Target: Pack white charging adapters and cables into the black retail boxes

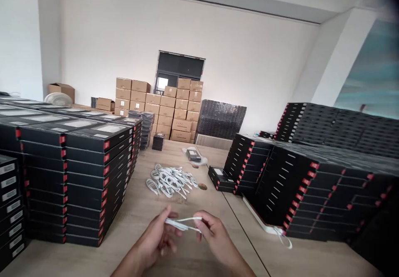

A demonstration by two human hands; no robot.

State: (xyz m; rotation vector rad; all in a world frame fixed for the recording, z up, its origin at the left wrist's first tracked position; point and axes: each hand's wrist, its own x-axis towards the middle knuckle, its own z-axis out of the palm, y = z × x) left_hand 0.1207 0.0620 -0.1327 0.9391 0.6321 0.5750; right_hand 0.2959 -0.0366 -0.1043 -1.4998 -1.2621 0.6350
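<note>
- Fingers [171,215] of the left hand [157,239] and right hand [220,235] pinch a white cable [185,223] over the near edge of the desk [140,216].
- Its long axis runs side to side between them, equally close to both.
- Both cable ends are hidden inside the grips, and blur softens detail.
- Coiled cables [171,181] lie beyond, mid-desk.

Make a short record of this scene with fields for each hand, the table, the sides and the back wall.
Left hand: holds a white cable
Right hand: holds the same cable, further along
Table: wooden, with a pile of coiled cables beyond the hands
Sides: stacks of black boxes left and right
Back wall: cardboard boxes
</note>
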